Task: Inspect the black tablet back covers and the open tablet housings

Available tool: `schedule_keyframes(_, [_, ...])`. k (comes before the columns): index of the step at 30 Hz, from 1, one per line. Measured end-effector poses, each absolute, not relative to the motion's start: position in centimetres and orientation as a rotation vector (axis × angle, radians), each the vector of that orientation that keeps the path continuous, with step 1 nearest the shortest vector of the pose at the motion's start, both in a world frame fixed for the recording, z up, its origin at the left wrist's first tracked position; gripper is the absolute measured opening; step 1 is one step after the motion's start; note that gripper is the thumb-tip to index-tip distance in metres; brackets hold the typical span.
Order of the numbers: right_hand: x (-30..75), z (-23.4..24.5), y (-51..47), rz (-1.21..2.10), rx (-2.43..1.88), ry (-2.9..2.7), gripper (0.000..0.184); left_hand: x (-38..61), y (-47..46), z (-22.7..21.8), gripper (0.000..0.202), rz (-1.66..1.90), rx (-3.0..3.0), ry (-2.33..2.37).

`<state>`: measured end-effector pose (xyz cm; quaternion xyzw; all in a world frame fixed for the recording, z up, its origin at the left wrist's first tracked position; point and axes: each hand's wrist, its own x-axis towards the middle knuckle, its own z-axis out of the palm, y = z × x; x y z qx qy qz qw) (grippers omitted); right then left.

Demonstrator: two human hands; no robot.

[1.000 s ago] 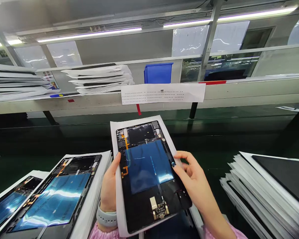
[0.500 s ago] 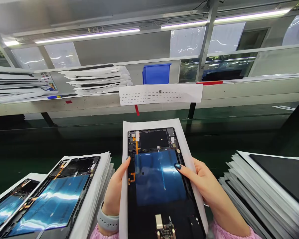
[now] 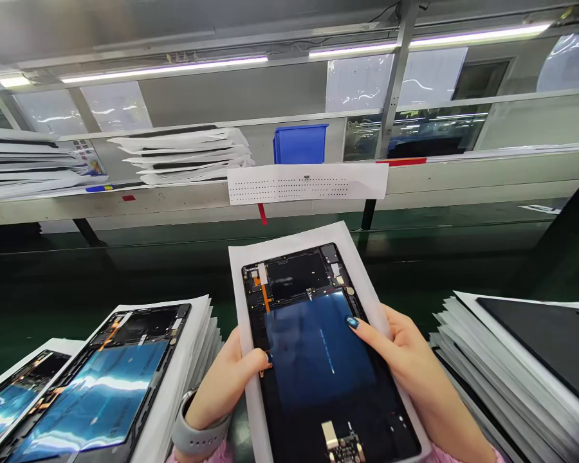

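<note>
Between my two hands is an opened tablet, its inside facing me, with a blue film over the battery area and a small circuit board near the bottom. A white foam sheet lies under it and shows around its edges. My left hand grips the left edge, thumb on the frame beside an orange flex cable. On the right edge my right hand holds on, its thumb resting over the blue film's upper right side. The other fingers of both hands are hidden beneath the sheet.
To the left, another opened tablet tops a stack with white sheets, beside a further opened tablet. A stack of dark panels between white sheets stands right. The shelf holds white sleeves and a blue bin.
The tablet and its sheet have tilted, the top leaning left and the bottom swinging right. My left thumb has moved lower along the edge.
</note>
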<state>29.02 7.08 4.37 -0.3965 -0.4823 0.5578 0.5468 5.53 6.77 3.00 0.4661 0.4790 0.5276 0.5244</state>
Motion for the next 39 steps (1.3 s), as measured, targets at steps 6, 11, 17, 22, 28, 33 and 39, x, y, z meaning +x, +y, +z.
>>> schedule_keyframes(6, [28.8,4.3,7.1,1.322,-0.955,-1.143,0.048,5.7,5.8,3.8,0.015,1.302,1.088,1.213])
schedule_keyframes(11, [28.7,4.4,7.0,1.329,-0.932,-1.129,0.045,5.4,5.9,3.4,0.014,1.312,1.061,1.204])
schedule_keyframes(17, [28.7,4.4,6.9,1.300,-0.970,-1.152,0.044,4.9,6.7,2.8,0.018,1.249,1.231,1.193])
schedule_keyframes(22, [28.8,4.3,7.0,1.282,-0.975,-1.166,0.044,4.4,7.1,2.9,0.019,1.144,1.387,1.090])
schedule_keyframes(28, [28.8,4.3,7.0,1.264,-0.958,-1.177,0.045,4.7,7.0,3.6,0.020,1.111,1.414,1.028])
schedule_keyframes(33, [29.4,3.7,7.6,1.223,-0.953,-1.272,0.044,4.5,7.0,3.5,0.025,1.096,1.451,1.034])
schedule_keyframes(39, [29.5,3.7,7.6,1.169,-1.004,-1.339,0.049,4.6,6.8,3.7,0.032,1.078,1.475,1.040])
